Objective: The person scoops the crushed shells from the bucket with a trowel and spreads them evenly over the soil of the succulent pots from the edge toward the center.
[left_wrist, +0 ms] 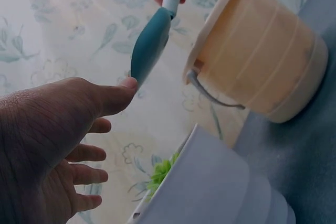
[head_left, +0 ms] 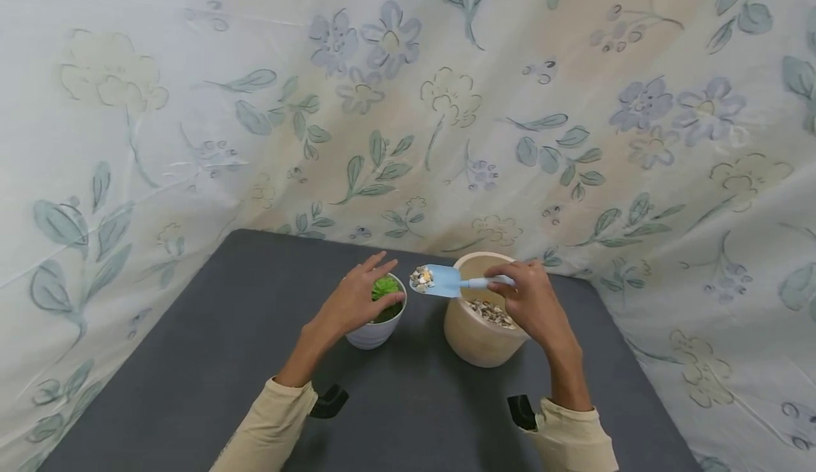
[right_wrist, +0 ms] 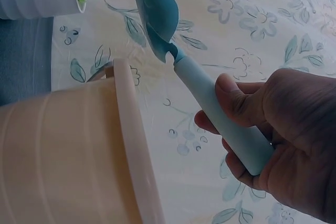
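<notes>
blue scoop (head_left: 442, 280) of pebbles (head_left: 421, 277), between our two pots.
our right hand (head_left: 532, 305) grips its handle, long axis pointing left toward the white pot (head_left: 375, 330); our left hand (head_left: 357, 300) hovers open there.

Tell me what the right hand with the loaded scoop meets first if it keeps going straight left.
Probably the left hand's thumb over the white plant pot; the scoop tip already looks close to it. Depth is uncertain.
</notes>
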